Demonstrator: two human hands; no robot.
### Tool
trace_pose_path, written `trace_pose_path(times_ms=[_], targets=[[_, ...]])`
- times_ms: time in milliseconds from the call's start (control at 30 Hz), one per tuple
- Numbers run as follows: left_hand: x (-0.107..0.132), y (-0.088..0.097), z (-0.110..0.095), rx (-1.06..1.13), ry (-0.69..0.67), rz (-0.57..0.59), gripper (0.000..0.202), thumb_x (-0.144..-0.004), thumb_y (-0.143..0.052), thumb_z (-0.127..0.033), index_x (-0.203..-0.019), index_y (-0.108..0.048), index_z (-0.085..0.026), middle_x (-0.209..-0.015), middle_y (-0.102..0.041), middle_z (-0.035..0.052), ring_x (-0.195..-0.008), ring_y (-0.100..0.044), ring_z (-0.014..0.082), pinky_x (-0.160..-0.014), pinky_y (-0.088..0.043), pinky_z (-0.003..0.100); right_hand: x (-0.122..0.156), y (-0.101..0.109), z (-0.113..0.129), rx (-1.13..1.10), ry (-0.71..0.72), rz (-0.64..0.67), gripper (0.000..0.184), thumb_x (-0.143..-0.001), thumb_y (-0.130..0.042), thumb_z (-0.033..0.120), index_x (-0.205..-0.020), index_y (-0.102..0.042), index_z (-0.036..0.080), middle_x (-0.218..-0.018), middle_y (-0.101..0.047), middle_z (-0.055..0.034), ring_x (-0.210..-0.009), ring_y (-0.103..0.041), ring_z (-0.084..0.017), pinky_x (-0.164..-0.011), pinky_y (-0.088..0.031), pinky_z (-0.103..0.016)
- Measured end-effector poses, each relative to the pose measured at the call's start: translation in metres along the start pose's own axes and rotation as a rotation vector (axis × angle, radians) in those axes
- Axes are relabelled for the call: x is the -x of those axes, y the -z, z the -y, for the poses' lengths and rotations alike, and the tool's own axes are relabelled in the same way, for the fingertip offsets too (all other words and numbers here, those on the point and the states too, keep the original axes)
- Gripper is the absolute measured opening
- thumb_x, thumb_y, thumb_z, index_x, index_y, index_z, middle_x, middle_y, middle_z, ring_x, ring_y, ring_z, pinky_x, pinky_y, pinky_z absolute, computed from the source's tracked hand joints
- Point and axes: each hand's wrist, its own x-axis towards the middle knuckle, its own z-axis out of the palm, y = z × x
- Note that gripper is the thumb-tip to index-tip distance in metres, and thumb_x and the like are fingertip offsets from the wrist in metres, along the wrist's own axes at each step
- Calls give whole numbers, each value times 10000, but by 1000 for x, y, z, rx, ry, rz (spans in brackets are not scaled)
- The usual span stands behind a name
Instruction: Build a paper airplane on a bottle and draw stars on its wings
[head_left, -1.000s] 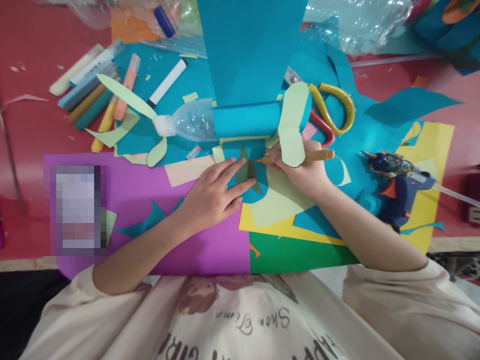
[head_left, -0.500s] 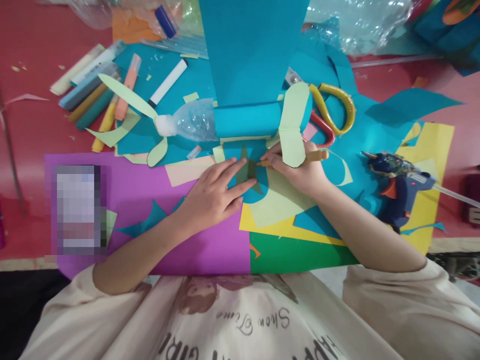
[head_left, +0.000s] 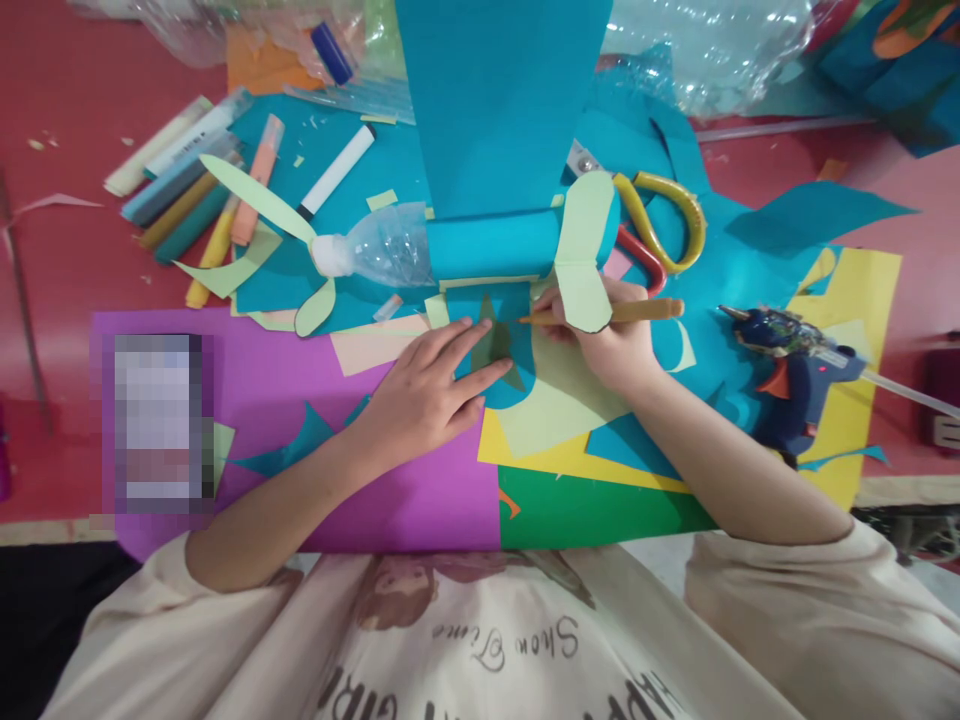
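Observation:
My left hand [head_left: 429,385] lies with its fingers spread on the blue paper wing [head_left: 517,385], holding it flat. A dark olive star [head_left: 493,340] is coloured on that wing, between my fingertips. My right hand [head_left: 611,340] grips a brown marker [head_left: 646,310], its tip pointing left just right of the star; I cannot tell if it touches the paper. Above both hands lies a plastic bottle [head_left: 386,245] wrapped in blue paper, with a pale green paper propeller [head_left: 259,198] at its cap. A pale green tail piece [head_left: 587,250] partly covers my right hand.
Several markers [head_left: 180,175] lie at the upper left, near a white marker [head_left: 337,170]. Scissors [head_left: 690,225] with yellow and red handles rest behind my right hand. A glue gun [head_left: 799,375] lies at the right, and a blurred-out phone [head_left: 154,420] at the left on purple paper [head_left: 277,400].
The brown marker has moved slightly right, its tip now a little farther from the star. My left hand stays in place. The whole view has shifted a little.

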Motion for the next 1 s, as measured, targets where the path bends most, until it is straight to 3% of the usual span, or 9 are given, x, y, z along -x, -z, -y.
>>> trace_pose_path(times_ms=[233,833,1000], targets=[[1,-1,0,34,19,4,364,-955,-496,-199,-1306,-595,-211,-1465,-470,180,-1341,-439,343,-1048,-450,552,0,-3,3,111,-29,-19,130,-774,-680,301,-672,-673,221,-685,-735,-19,-594,-672,-167,-566,-583,-297],[0,1,0,11,8,6,365,-949,-509,-187,-1305,-593,-198,-1443,-487,195,-1334,-452,351,-1033,-466,547,0,-6,1,135,-34,3,124,-722,-642,218,-604,-674,234,-624,-722,-1,-568,-657,-157,-572,-576,-276],[1,0,0,23,17,15,372,-951,-509,-193,-1315,-583,-209,-1460,-474,186,-1349,-435,347,-1042,-455,557,1,-4,-2,139,-15,12,132,-739,-635,261,-616,-671,232,-635,-723,-5,-579,-668,-164,-559,-574,-280]])
